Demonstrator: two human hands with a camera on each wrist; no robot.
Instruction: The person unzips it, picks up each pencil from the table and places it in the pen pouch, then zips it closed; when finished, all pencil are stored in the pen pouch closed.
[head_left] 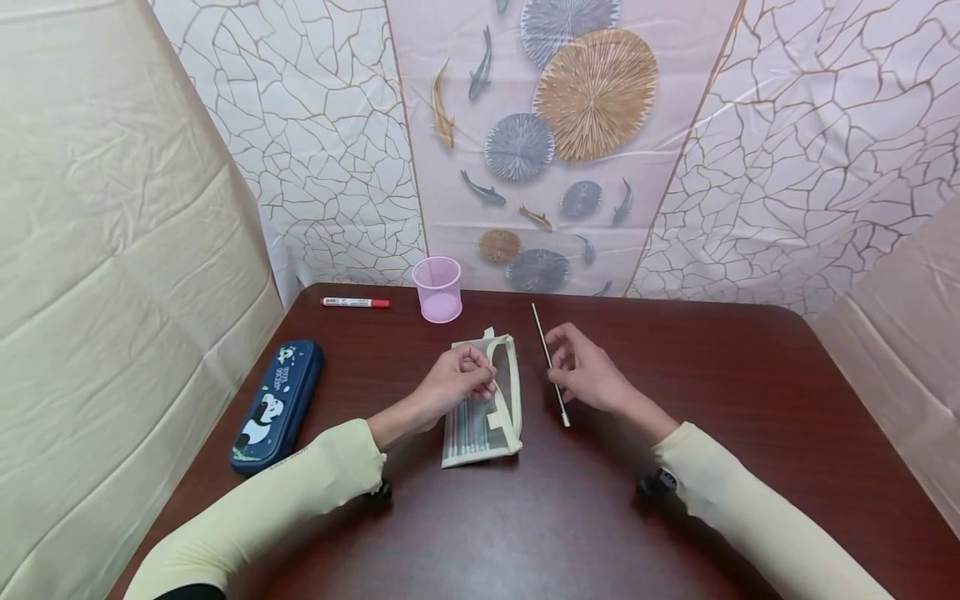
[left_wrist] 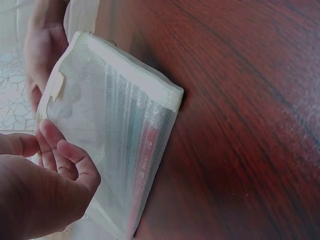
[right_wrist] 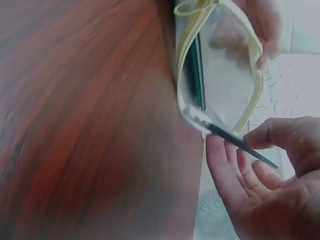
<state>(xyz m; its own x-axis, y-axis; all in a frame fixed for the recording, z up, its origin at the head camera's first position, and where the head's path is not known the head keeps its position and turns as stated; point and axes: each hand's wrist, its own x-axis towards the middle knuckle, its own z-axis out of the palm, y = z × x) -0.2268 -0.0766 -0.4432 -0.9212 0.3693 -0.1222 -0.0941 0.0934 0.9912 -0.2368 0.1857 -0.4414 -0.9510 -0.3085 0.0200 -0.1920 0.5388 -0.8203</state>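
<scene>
My left hand (head_left: 459, 382) pinches the rim of a mesh zip pouch (head_left: 467, 429) between thumb and fingers. The pouch has cream edging, and its mouth gapes toward the right. Through the mesh in the left wrist view, several slim sticks show, among them a red one (left_wrist: 147, 150). My right hand (head_left: 588, 371) holds a thin dark pencil (right_wrist: 242, 145) between thumb and fingertips, just right of the pouch in the head view. The pencil has a whitish lower end, which overlaps the pouch's mouth in the right wrist view. A dark green stick (right_wrist: 196, 75) lies inside the pouch.
A blue pencil case (head_left: 277, 408) with a panda print lies at the left of the dark wooden table (head_left: 480, 542). Toward the back stand a pink cup (head_left: 439, 302) and, lying left of it, a red-capped marker (head_left: 356, 302). Patterned cloth hangs behind the table.
</scene>
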